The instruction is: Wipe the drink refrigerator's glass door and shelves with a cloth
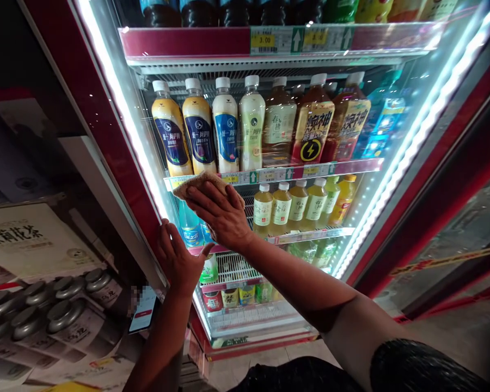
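My right hand [218, 209] lies flat over a light brown cloth [206, 178] and presses it to the glass door of a lit drinks fridge. The cloth sticks out past the fingertips at the left and past the thumb side at the right. Lower and to the left, my left hand [183, 260] rests by the door's red frame [124, 179], thumb spread and fingers stretched up, with nothing seen in it. Behind the glass, milk tea bottles [200, 130] stand on the shelf above the cloth. A blue drink bottle [189, 223] shows between my hands.
Price labels run along the shelf edge [269, 175]. Pale tea bottles [281, 204] stand on the shelf below. Left of the fridge, several grey-lidded canisters [67, 316] stand near a lit phone [142, 310] and a large tea box [28, 239]. Another red frame [416, 250] rises at the right.
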Available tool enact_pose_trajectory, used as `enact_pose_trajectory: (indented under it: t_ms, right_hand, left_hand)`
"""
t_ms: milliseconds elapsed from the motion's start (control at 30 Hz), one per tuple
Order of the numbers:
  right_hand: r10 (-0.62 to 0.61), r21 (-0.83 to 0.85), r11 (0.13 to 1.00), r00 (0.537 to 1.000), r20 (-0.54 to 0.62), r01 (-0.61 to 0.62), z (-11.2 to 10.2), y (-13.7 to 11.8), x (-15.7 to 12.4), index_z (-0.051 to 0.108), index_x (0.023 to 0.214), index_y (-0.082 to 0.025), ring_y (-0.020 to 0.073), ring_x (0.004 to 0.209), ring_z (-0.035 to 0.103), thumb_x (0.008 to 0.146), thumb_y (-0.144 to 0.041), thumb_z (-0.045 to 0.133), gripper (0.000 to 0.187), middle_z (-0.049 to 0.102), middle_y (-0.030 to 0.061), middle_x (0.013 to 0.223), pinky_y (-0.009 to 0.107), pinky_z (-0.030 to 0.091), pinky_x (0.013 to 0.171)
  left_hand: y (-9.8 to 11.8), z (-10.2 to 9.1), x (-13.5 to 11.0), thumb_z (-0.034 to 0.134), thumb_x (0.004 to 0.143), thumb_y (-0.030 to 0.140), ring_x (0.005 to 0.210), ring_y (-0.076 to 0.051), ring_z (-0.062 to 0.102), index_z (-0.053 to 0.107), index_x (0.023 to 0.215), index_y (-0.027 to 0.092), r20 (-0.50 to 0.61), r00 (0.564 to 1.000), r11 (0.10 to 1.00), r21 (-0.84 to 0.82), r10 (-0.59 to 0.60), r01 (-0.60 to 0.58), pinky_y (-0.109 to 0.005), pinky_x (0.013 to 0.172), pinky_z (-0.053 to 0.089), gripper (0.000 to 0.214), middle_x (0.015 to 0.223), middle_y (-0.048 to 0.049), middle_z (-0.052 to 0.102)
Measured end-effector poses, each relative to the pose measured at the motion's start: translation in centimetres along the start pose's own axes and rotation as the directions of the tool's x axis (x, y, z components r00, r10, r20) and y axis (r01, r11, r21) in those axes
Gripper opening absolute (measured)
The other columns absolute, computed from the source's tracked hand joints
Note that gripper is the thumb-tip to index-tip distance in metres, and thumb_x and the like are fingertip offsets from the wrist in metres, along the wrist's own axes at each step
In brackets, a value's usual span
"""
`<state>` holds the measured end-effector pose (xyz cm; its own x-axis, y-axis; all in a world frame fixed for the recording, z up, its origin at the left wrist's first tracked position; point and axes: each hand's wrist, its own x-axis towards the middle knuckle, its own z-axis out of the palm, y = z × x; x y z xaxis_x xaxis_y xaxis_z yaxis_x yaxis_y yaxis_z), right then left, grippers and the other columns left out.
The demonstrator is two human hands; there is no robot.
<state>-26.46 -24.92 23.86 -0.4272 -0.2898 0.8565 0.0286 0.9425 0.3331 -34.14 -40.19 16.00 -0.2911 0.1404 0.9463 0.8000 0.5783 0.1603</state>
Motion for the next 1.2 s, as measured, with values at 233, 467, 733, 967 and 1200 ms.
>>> enact_pose_trajectory:
  t_ms: [233, 467, 733, 967, 1200]
  right_hand:
    - [-0.191, 0.042, 0.981, 0.977, 0.098, 0.188, 1.5, -2.2, -1.4, 0.045, 0.156, -0.035, 0.0120, 0.161, 0.014, 0.106, -0.030, 0.044, 0.050, 0.038, -0.0144, 0.166, 0.040, -0.005, 0.135]
    - [-0.046, 0.069, 0.997, 0.995, 0.084, 0.040, 1.5, -2.9, 2.0, 0.037, 0.160, -0.033, 0.0160, 0.162, 0.011, 0.107, -0.027, 0.038, 0.054, 0.033, -0.0099, 0.169, 0.048, 0.007, 0.135]
    - [-0.147, 0.118, 0.985, 0.966, 0.214, 0.124, 2.1, -4.6, 0.0, 0.039, 0.159, -0.035, 0.0116, 0.160, 0.018, 0.108, -0.029, 0.037, 0.051, 0.035, -0.0134, 0.167, 0.042, 0.009, 0.136]
    - [-0.186, 0.137, 0.977, 0.966, 0.180, 0.163, 2.9, -5.0, -1.6, 0.040, 0.159, -0.030, 0.0111, 0.160, 0.019, 0.108, -0.028, 0.041, 0.051, 0.035, -0.0105, 0.168, 0.040, 0.007, 0.136]
    - [-0.134, 0.108, 0.987, 0.977, 0.166, 0.117, 2.6, -4.0, -2.5, 0.041, 0.158, -0.035, 0.0136, 0.160, 0.020, 0.106, -0.024, 0.042, 0.053, 0.038, -0.0105, 0.167, 0.043, 0.007, 0.136]
  left_hand:
    - [-1.2, 0.0, -1.7, 0.057, 0.081, 0.081, 0.151, -0.042, 0.035, 0.009, 0.164, 0.003, 0.043, 0.997, 0.998, 0.014, -0.068, 0.068, -0.056, 0.122, 0.032, 0.124, 0.163, -0.0337, 0.029]
    - [-1.3, -0.1, -2.1, 0.064, 0.081, 0.075, 0.153, -0.044, 0.031, 0.010, 0.162, 0.000, 0.039, 0.995, 0.994, -0.054, -0.095, 0.097, -0.059, 0.124, 0.028, 0.124, 0.161, -0.0361, 0.031]
    - [-1.5, -0.3, -3.2, 0.070, 0.082, 0.066, 0.159, -0.042, 0.016, 0.006, 0.164, 0.002, -0.009, 0.999, 0.998, -0.042, -0.043, 0.043, -0.058, 0.129, 0.020, 0.122, 0.167, -0.0340, 0.017]
    - [-1.4, -0.7, -3.3, 0.067, 0.082, 0.070, 0.159, -0.041, 0.016, 0.010, 0.163, 0.001, 0.028, 0.994, 0.993, -0.051, -0.109, 0.110, -0.058, 0.129, 0.019, 0.121, 0.166, -0.0341, 0.019]
    - [-1.4, -0.6, -4.2, 0.061, 0.084, 0.074, 0.157, -0.040, 0.024, 0.011, 0.163, 0.002, 0.109, 0.973, 0.975, -0.064, -0.206, 0.213, -0.056, 0.126, 0.027, 0.117, 0.164, -0.0339, 0.026]
